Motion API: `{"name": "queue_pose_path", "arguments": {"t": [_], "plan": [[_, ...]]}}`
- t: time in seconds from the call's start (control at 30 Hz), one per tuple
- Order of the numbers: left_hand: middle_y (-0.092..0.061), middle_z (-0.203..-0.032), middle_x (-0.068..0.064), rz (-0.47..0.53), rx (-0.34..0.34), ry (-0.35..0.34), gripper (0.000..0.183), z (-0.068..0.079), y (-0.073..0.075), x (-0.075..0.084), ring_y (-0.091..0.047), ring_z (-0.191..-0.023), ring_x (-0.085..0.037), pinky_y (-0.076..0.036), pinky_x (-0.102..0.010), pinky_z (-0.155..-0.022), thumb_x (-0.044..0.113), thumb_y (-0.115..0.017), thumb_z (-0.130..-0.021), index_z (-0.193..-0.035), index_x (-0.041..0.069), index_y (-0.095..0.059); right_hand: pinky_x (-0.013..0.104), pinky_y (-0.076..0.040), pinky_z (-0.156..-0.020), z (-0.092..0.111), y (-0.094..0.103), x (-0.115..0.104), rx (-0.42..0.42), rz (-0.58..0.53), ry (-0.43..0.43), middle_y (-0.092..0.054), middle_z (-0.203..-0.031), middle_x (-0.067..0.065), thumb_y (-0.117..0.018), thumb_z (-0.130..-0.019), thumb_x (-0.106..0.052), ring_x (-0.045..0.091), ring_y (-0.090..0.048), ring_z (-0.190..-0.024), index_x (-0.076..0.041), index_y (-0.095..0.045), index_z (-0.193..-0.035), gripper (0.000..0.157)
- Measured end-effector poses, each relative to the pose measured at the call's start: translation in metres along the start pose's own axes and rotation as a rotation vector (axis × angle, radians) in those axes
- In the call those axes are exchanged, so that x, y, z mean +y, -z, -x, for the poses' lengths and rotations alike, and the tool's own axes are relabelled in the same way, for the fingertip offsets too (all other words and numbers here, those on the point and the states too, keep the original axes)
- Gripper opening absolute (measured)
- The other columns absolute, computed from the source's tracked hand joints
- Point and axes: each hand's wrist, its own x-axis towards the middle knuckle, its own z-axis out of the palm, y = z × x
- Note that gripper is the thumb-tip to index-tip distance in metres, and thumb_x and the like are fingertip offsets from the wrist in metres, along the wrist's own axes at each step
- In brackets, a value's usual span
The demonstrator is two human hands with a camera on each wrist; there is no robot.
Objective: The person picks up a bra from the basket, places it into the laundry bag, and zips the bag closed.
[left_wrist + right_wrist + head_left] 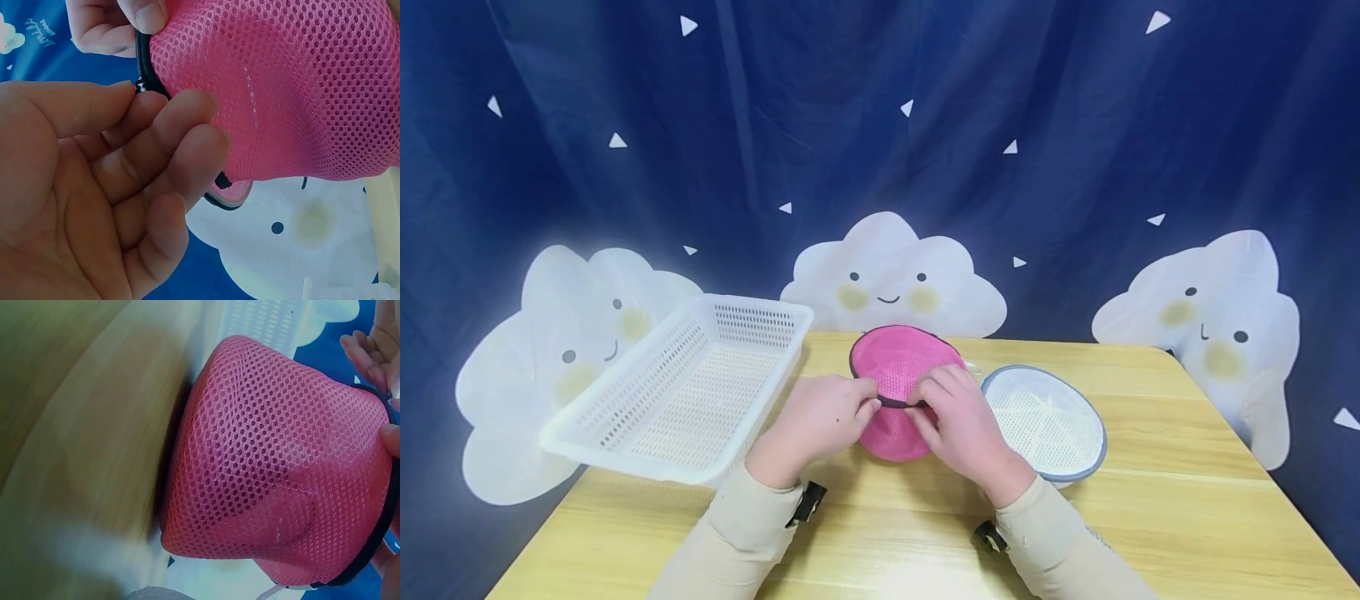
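A pink mesh laundry bag (891, 440) with a black zippered edge stands on the table in the middle, its pink lid tilted up behind the edge. My left hand (820, 421) pinches the zipper between thumb and index finger; a small metallic bit of the zipper (140, 84) shows at those fingertips in the left wrist view. On the other side, my right hand (966, 425) grips the black edge (369, 555) with thumb and fingers. The bag's rounded mesh side (250, 450) fills most of the right wrist view.
To the left, a white perforated plastic basket (632, 469) stands on the wooden table (880, 533). A white mesh bag with a grey-blue rim (1047, 421) lies right of the pink one. Behind the table hangs a dark blue curtain (880, 167) with cloud prints.
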Motion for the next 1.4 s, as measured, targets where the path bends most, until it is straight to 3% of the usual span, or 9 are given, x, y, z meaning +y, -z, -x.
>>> {"name": "queue_pose_path", "arguments": {"t": [0.57,1.0,1.4], "plan": [[-0.045,-0.060,0.010,0.052,-0.025,-0.048,0.025,-0.002,-0.007,0.015,-0.048,-0.058,-0.012,-0.041,-0.032,-0.054,0.030,-0.060,-0.101,-0.077,0.026,-0.051,0.039,-0.044,-0.085,0.003,-0.007,-0.001,0.021,0.021,0.052,-0.063,-0.096,-0.003,-0.077,-0.082,-0.008,0.022,-0.055,-0.092,-0.016,-0.068,-0.090,0.015],[-0.047,-0.062,0.011,0.072,-0.017,-0.058,0.019,-0.002,-0.011,0.013,-0.048,-0.060,-0.010,-0.042,-0.032,-0.055,0.030,-0.059,-0.101,-0.083,0.026,-0.058,0.039,-0.043,-0.086,0.003,-0.008,-0.002,-0.010,0.029,0.050,-0.062,-0.097,-0.003,-0.081,-0.083,-0.016,0.022,-0.055,-0.094,-0.015,-0.067,-0.093,0.017],[-0.044,-0.059,0.010,0.048,-0.013,-0.043,0.024,-0.002,-0.010,0.012,-0.048,-0.060,-0.011,-0.040,-0.034,-0.054,0.029,-0.060,-0.099,-0.077,0.027,-0.051,0.038,-0.042,-0.085,0.004,-0.008,-0.002,0.002,0.008,0.042,-0.061,-0.095,-0.002,-0.078,-0.087,-0.015,0.023,-0.054,-0.092,-0.014,-0.063,-0.089,0.015]]}}
